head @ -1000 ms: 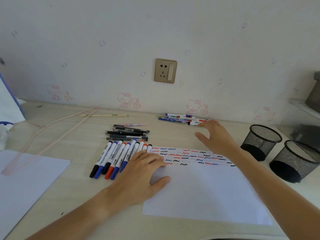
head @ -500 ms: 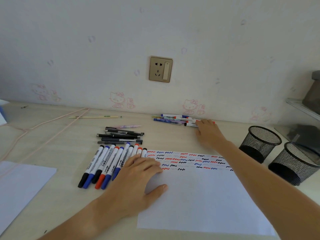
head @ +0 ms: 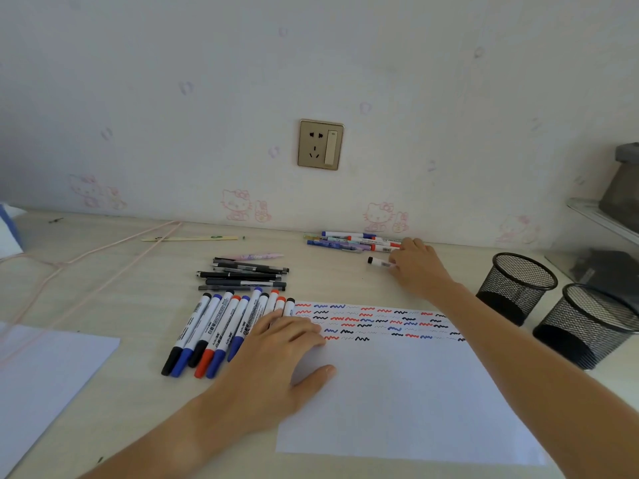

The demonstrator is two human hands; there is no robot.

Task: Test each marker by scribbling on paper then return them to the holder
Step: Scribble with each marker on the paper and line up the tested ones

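Note:
My right hand (head: 416, 267) is stretched to the back of the desk and pinches a white marker with a black cap (head: 379, 262), held just in front of a small pile of pens and markers (head: 352, 240) by the wall. My left hand (head: 276, 361) lies flat with spread fingers on the left edge of the white paper (head: 397, 392), which bears rows of red, blue and black squiggles. Two black mesh holders (head: 517, 286) (head: 587, 324) stand at the right.
A row of several whiteboard markers (head: 221, 330) lies left of the paper, partly under my left hand. Several black pens (head: 242, 274) lie behind them. A second white sheet (head: 45, 378) is at the left, with a pink cord (head: 103, 250) and a shelf (head: 608, 219) at the right.
My right hand reached to the pile by the wall, took hold of a black-capped marker and has drawn it a little toward me. The left hand stayed on the paper.

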